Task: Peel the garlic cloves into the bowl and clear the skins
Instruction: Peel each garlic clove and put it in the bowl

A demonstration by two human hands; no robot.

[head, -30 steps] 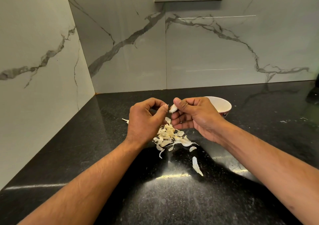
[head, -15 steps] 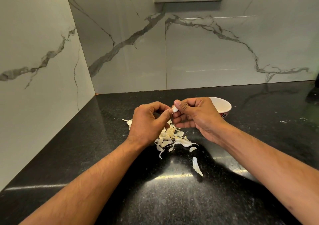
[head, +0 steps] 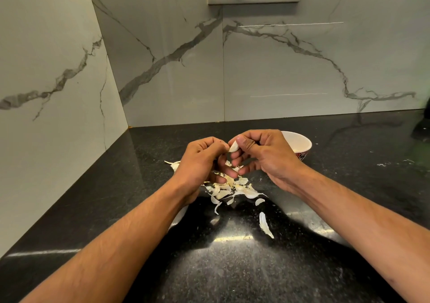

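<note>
At frame centre, the right hand [head: 263, 154] pinches the small white garlic clove [head: 233, 146], its long axis tilted steeply. The left hand [head: 200, 163], fingers curled, picks at its lower end. The white ceramic bowl [head: 300, 143] sits just behind the right hand, nearer it. The pile of pale papery skins [head: 232, 190] lies below. Since 1 second ago, both hands have dropped slightly and closed together.

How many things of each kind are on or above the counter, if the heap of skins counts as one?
Hands: 2, left hands and right
Garlic clove, held between them: 1
Bowl: 1
Heap of skins: 1
Stray skin lying apart: 1
Total: 6
</note>
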